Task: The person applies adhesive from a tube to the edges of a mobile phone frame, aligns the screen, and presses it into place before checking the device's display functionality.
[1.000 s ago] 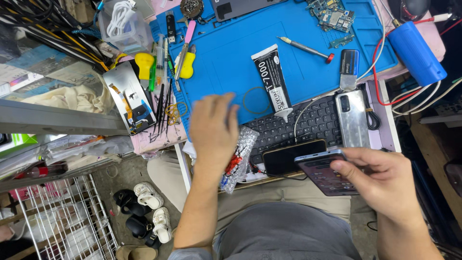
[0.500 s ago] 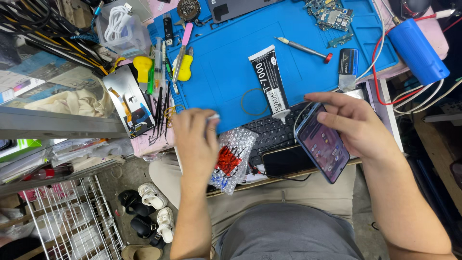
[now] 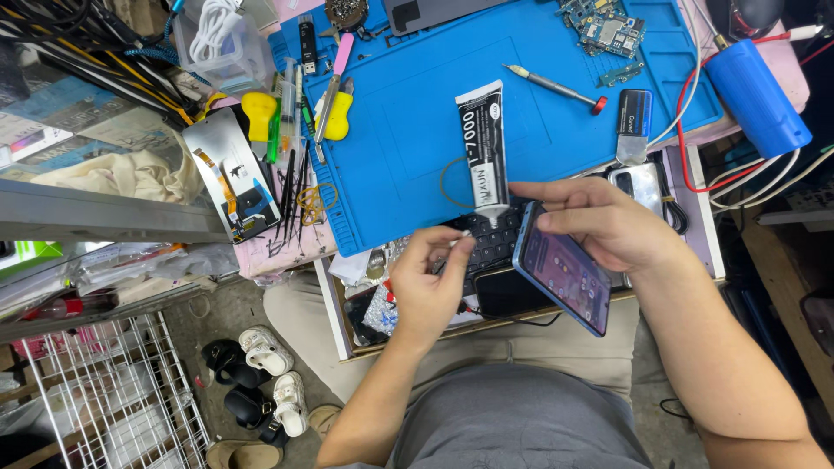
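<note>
Now: phone in your right, small piece in your left

Your right hand (image 3: 608, 227) grips a blue-edged phone (image 3: 563, 271), tilted, above the keyboard (image 3: 491, 247). Your left hand (image 3: 427, 282) pinches a tiny white object (image 3: 463, 234), too small to identify, near the phone's top corner, just below the glue tube (image 3: 483, 148) on the blue mat (image 3: 417, 122).

Blue mat, black-and-white tube, purple-lit screen

The work mat (image 3: 408, 130) is bright blue, and the adhesive tube (image 3: 483, 143) on it is black with a white tip and white lettering. The phone (image 3: 563, 269) has a blue edge and a purple-pink glowing screen. The cylinder (image 3: 757, 91) is blue, next to a red wire (image 3: 686, 130). The pry tools (image 3: 334, 113) are yellow, the keyboard (image 3: 495, 243) black, and the shorts (image 3: 521, 417) grey.
</note>
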